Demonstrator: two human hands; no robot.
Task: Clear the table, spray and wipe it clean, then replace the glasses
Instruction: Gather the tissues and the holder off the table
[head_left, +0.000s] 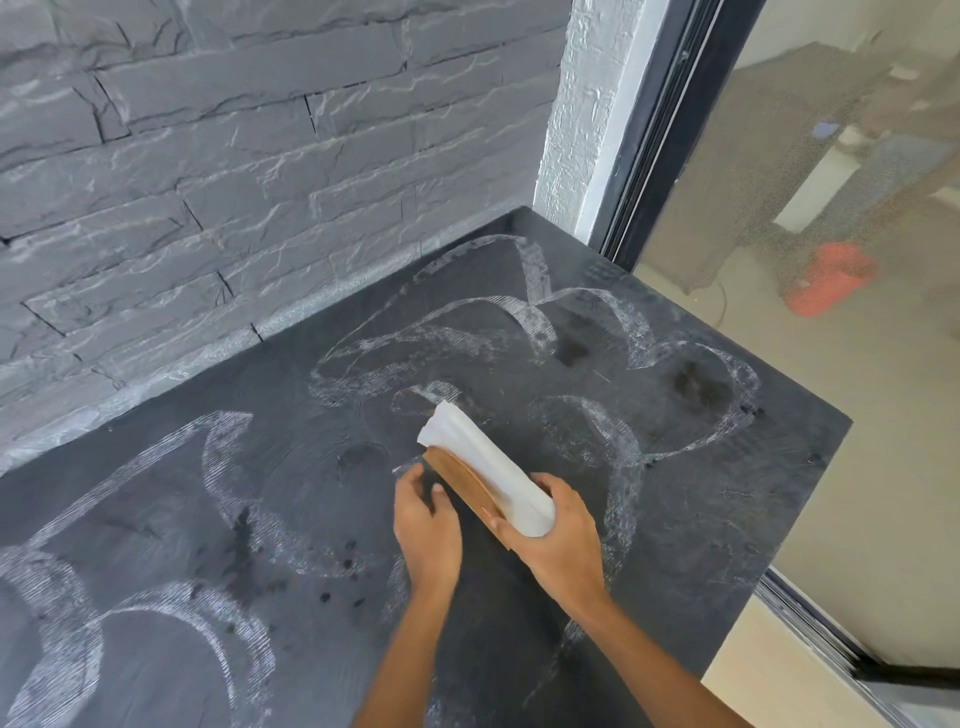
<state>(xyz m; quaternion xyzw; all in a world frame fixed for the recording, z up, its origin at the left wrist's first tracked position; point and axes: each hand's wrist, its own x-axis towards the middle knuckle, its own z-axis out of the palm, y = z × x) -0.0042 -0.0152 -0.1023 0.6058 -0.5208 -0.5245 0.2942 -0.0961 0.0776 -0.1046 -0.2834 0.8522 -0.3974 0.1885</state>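
Note:
The dark grey table (701, 519) fills the lower view and carries white smeared streaks and small dark specks. My right hand (558, 545) grips the near end of a white folded cloth (488, 467) with a brown layer along its left side. The cloth is tilted, its far end raised over the table's middle. My left hand (426, 525) is just left of the cloth with curled fingers close to the brown edge; whether it pinches anything cannot be told. No glasses or spray bottle are in view.
A grey stone-brick wall (208, 182) runs along the table's far left side. A black-framed glass door (779, 312) stands at the right, with a red object (826, 280) blurred behind it. The table's right edge drops to a pale floor (769, 680).

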